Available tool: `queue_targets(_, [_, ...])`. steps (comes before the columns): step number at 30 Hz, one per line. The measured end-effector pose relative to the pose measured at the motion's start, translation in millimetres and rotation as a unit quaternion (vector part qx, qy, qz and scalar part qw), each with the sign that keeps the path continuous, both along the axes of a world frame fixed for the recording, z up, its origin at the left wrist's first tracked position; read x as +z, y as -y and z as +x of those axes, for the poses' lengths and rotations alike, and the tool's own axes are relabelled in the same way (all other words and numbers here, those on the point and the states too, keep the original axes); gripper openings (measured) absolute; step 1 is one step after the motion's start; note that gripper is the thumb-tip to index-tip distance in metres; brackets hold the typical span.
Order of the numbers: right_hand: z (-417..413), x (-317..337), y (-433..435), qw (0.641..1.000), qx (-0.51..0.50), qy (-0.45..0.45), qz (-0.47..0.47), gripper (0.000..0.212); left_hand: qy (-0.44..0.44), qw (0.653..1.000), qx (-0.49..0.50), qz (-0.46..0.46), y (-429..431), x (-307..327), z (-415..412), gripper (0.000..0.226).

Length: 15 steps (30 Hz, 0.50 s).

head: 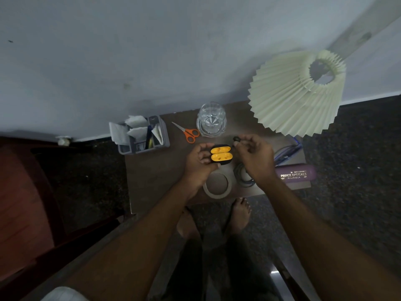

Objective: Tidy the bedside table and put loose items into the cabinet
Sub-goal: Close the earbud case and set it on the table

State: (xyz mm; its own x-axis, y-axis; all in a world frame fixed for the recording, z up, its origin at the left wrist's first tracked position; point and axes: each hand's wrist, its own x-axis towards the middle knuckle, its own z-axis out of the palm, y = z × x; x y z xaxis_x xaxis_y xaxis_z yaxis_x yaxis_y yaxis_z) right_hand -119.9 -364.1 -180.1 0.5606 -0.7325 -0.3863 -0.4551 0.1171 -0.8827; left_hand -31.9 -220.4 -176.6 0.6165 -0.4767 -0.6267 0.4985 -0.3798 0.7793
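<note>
Two hands work over the bedside table (152,181), near its front edge. Left hand (198,162) is clamped around an open earbud case (221,157), yellow cavities facing up — held level so the sockets are reachable; both look empty. Right hand (253,157) has thumb and fingertips pinched together on a small dark earbud (235,139), hovering just right of and beyond the case, likely being turned to seat it. Directly under the hands: a tape roll (217,185) lying flat and a coiled grey cable (244,175), partly hidden by the right wrist. Right of that, a purple spectacle case (296,173) with blue cord (288,152) behind it. Further back: orange-handled scissors (188,132), a clear glass (211,119), a grey organiser (144,135) stuffed with papers and pens at the left corner, and a pleated lamp shade (293,94) overhanging the right rear. Nothing blocks the earbud's path to the case. Cabinet isn't in view — my guess is it sits below the tabletop. Most loose items not yet cleared; task looks early.
</note>
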Motion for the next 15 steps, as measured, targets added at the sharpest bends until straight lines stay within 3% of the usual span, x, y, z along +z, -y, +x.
queue_targets(6, [4.0, 4.1, -11.2, 0.997, 0.059, 0.033, 0.022, 0.024, 0.016, 1.000, 0.001, -0.002, -0.8, 4.0, 5.7, 0.059])
queue_targets(10, [5.7, 3.1, -19.2, 0.995, 0.097, 0.017, 0.014, 0.012, 0.026, 1.000, 0.006, -0.004, -1.7, 3.3, 6.9, 0.060])
queue_targets(15, [5.0, -0.1, -21.9, 0.996, 0.091, -0.005, -0.012, 0.014, 0.029, 1.000, 0.010, -0.002, -5.1, 2.0, 6.9, 0.060])
